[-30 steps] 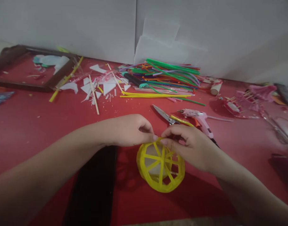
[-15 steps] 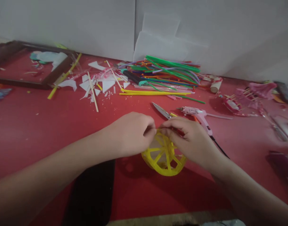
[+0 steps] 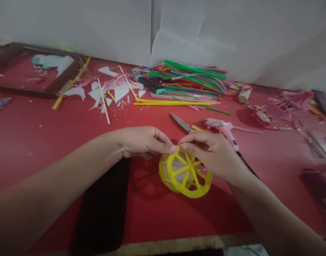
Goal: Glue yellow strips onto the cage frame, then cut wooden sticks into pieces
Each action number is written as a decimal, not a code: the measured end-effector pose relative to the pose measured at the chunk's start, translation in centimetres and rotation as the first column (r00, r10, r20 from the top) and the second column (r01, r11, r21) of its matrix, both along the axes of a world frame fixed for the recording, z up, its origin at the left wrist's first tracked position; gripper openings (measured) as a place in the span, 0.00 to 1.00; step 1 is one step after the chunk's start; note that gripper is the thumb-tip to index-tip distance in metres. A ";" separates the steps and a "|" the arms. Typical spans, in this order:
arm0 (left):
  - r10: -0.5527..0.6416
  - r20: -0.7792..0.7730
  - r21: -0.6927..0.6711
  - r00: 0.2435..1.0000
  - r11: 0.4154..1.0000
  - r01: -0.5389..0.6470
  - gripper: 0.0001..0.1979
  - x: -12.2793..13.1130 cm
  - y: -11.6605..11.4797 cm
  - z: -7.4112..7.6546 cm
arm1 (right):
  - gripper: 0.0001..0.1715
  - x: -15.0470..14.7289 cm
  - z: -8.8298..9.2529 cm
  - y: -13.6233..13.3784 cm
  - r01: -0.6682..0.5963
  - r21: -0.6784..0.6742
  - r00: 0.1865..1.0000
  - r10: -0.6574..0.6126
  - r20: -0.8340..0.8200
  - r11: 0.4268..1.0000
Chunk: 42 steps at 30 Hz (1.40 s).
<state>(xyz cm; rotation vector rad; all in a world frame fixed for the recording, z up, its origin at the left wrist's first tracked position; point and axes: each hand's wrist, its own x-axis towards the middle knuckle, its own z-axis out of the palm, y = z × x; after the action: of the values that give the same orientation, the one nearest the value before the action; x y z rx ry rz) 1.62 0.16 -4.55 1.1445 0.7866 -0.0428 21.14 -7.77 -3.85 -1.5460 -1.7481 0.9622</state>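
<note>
A round yellow cage made of straws (image 3: 185, 174), with spokes across its face and something white inside, stands tilted on the red table (image 3: 45, 131). My left hand (image 3: 144, 142) pinches its top rim from the left. My right hand (image 3: 210, 153) pinches the same spot from the right, fingers closed on the yellow straw. The fingertips of both hands nearly meet above the cage.
Just behind my hands lie scissors (image 3: 182, 123) and a pink glue gun (image 3: 224, 128) with its black cord. Farther back are a heap of coloured straws (image 3: 186, 81), white paper scraps (image 3: 117, 92), a dark wooden frame (image 3: 35, 71) and pink craft pieces (image 3: 282, 106). A black phone (image 3: 104, 209) lies near the front edge.
The cage has been turned slightly, so its spoked face shows more. Both hands stay pinched on its top rim, my left fingers now more stretched out.
</note>
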 end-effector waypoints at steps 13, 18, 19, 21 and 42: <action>-0.042 0.033 0.124 0.999 0.992 0.037 0.14 0.4 -0.6 -0.1 | 0.09 0.2 -0.4 -0.1 0.008 -0.008 0.999 -0.008 -0.033 1.000; -0.022 -0.019 0.270 1.000 0.962 0.026 0.14 0.6 -1.0 0.3 | 0.08 0.1 -0.5 -0.2 0.025 -0.020 0.999 -0.026 -0.042 0.999; -0.018 -0.035 0.292 0.999 0.956 0.027 0.15 0.6 -0.9 0.4 | 0.08 0.4 -0.4 -0.1 0.027 0.000 0.999 -0.027 -0.044 1.000; 0.003 -0.072 0.361 0.997 0.932 0.023 0.15 0.6 -0.8 0.7 | 0.11 1.5 -0.2 0.2 0.071 0.062 0.997 -0.071 -0.016 0.996; 0.684 0.112 0.072 0.721 0.718 -0.692 0.07 -2.8 -3.9 -0.3 | 0.12 9.1 -3.0 0.5 0.324 0.520 0.605 -0.596 0.528 0.790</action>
<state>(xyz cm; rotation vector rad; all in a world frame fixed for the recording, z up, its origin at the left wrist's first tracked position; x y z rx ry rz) -1.22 -3.78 -4.82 0.8815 1.1187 0.6833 30.28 -7.29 -6.88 -2.0761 -1.6517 -0.2638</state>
